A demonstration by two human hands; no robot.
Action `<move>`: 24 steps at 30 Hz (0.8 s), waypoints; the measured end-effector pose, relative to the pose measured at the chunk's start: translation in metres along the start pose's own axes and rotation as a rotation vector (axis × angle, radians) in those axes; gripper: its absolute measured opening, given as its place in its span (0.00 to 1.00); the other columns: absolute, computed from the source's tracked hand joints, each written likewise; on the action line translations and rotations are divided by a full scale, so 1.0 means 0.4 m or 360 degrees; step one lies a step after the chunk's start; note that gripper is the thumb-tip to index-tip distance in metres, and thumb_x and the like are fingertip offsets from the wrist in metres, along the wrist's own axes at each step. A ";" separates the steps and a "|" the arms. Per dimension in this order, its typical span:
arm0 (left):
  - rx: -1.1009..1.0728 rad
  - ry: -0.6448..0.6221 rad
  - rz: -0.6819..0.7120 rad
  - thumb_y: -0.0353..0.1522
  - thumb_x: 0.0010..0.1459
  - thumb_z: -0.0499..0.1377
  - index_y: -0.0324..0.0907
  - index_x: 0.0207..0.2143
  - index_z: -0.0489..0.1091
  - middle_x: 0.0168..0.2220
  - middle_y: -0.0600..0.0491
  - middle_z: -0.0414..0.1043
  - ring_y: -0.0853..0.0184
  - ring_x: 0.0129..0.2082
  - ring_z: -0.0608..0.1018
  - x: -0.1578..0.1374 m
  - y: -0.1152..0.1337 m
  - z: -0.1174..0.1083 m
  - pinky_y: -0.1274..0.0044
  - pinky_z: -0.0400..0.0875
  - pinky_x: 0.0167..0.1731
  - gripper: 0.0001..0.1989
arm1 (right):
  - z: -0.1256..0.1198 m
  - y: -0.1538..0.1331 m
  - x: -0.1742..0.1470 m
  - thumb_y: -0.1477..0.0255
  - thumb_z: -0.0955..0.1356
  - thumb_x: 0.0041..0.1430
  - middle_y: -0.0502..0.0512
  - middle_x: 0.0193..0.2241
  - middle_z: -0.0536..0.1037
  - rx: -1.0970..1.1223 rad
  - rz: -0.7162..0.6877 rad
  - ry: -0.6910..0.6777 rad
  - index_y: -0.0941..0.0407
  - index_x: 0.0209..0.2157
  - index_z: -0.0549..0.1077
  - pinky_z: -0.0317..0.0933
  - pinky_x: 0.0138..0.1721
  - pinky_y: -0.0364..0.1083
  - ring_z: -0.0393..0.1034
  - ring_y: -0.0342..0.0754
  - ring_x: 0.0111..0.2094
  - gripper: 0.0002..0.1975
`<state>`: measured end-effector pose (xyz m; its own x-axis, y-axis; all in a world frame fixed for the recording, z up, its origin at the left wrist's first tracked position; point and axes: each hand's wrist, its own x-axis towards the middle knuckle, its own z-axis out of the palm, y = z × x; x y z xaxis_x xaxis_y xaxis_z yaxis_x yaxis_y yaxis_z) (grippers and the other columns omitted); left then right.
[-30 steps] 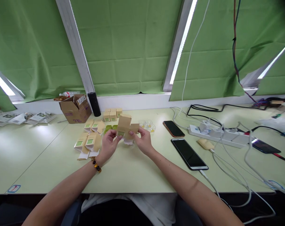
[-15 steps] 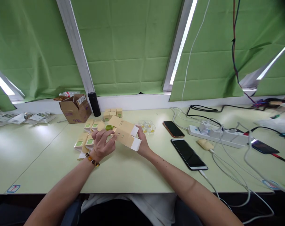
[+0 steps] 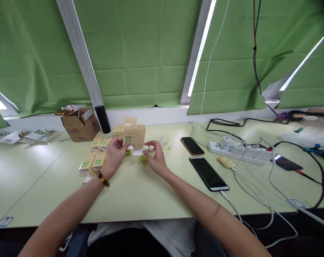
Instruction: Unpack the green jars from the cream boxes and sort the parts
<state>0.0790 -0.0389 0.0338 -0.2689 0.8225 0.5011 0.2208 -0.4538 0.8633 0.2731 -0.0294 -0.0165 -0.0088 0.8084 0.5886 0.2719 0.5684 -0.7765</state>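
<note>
Between my hands, a small beige carton (image 3: 139, 135) stands upright with its top flap raised and white flaps at the bottom. My left hand (image 3: 115, 154) pinches it near the green square on its left side. On the other side my right hand (image 3: 158, 159) holds a white lower flap between thumb and fingers. Just below the carton sits a small clear jar with green-yellow contents (image 3: 144, 160). Another green item (image 3: 128, 152) is partly hidden by my left hand. Several flat-folded or part-open cartons (image 3: 85, 165) lie left of that hand.
Clear containers with yellow bits (image 3: 165, 143) stand right of my hand. Beyond are two phones (image 3: 208, 173), a white power strip (image 3: 237, 153) and tangled cables. A brown cardboard box (image 3: 81, 128) and black cylinder (image 3: 102, 119) stand at the back left.
The carton has turned from lying flat and tilted to standing upright. My right hand has moved from behind it to its lower right. Green jars now show beneath it.
</note>
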 end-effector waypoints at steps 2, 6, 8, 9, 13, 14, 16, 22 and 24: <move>-0.0152 -0.0014 -0.0239 0.42 0.44 0.76 0.40 0.32 0.71 0.29 0.53 0.77 0.67 0.28 0.78 0.022 -0.001 0.010 0.76 0.76 0.29 0.22 | 0.001 0.001 -0.004 0.69 0.68 0.63 0.59 0.51 0.75 -0.0053 -0.0089 0.0003 0.51 0.50 0.68 0.64 0.55 0.58 0.68 0.57 0.54 0.14; -0.0333 0.0000 -0.0470 0.41 0.41 0.78 0.39 0.33 0.71 0.29 0.53 0.77 0.68 0.27 0.79 0.046 -0.011 0.029 0.76 0.76 0.29 0.24 | 0.006 -0.011 -0.013 0.67 0.66 0.67 0.59 0.48 0.76 -0.0152 -0.0264 -0.0086 0.51 0.52 0.67 0.64 0.54 0.58 0.69 0.57 0.50 0.13; -0.0459 0.0013 -0.0546 0.40 0.43 0.77 0.39 0.34 0.71 0.30 0.52 0.77 0.68 0.28 0.80 0.047 -0.020 0.039 0.75 0.76 0.30 0.23 | 0.009 -0.020 -0.014 0.66 0.65 0.69 0.58 0.47 0.76 -0.0113 -0.0265 -0.0162 0.51 0.50 0.70 0.66 0.52 0.57 0.71 0.55 0.49 0.10; -0.0513 0.0023 -0.0576 0.39 0.44 0.77 0.39 0.34 0.70 0.31 0.52 0.77 0.68 0.28 0.80 0.046 -0.024 0.044 0.75 0.77 0.31 0.23 | 0.011 -0.023 -0.012 0.66 0.65 0.69 0.57 0.46 0.77 -0.0062 -0.0237 -0.0186 0.51 0.49 0.71 0.67 0.51 0.56 0.72 0.54 0.48 0.09; -0.0634 -0.0079 -0.0583 0.40 0.46 0.76 0.39 0.36 0.70 0.34 0.51 0.78 0.67 0.32 0.81 0.034 -0.042 0.059 0.73 0.78 0.37 0.22 | 0.019 -0.016 0.010 0.64 0.67 0.65 0.57 0.40 0.80 0.0322 0.0096 -0.0115 0.53 0.43 0.75 0.71 0.43 0.52 0.76 0.51 0.39 0.10; -0.0653 -0.0143 -0.0568 0.40 0.48 0.76 0.39 0.38 0.71 0.36 0.50 0.79 0.66 0.33 0.82 0.031 -0.045 0.060 0.72 0.78 0.39 0.23 | 0.019 -0.010 0.020 0.64 0.69 0.63 0.56 0.37 0.81 0.0428 0.0200 -0.0086 0.54 0.43 0.76 0.71 0.41 0.51 0.77 0.51 0.37 0.11; -0.0660 -0.0248 -0.0543 0.42 0.51 0.74 0.39 0.43 0.71 0.39 0.48 0.80 0.65 0.37 0.82 0.024 -0.050 0.057 0.72 0.77 0.42 0.24 | 0.013 0.006 0.046 0.63 0.70 0.59 0.55 0.31 0.81 0.0547 0.0349 -0.0030 0.55 0.42 0.77 0.72 0.39 0.51 0.77 0.51 0.34 0.13; -0.0369 -0.0380 -0.0414 0.43 0.58 0.69 0.41 0.53 0.70 0.49 0.42 0.79 0.62 0.46 0.80 -0.003 -0.074 0.015 0.69 0.76 0.46 0.26 | -0.054 0.081 0.190 0.63 0.70 0.60 0.57 0.31 0.84 0.0270 0.0521 0.0208 0.59 0.43 0.81 0.73 0.39 0.49 0.78 0.49 0.31 0.15; -0.0255 -0.0430 -0.0350 0.42 0.58 0.68 0.40 0.51 0.71 0.50 0.42 0.78 0.60 0.48 0.80 -0.012 -0.084 0.004 0.67 0.76 0.48 0.23 | -0.085 0.117 0.251 0.66 0.69 0.60 0.57 0.33 0.85 -0.0029 0.0604 0.0266 0.58 0.43 0.82 0.72 0.40 0.47 0.79 0.49 0.34 0.14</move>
<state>0.0744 -0.0269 0.0022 -0.0318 0.9573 0.2874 0.0302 -0.2865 0.9576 0.3178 0.0731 0.0137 0.2511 0.9232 0.2909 0.2428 0.2309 -0.9422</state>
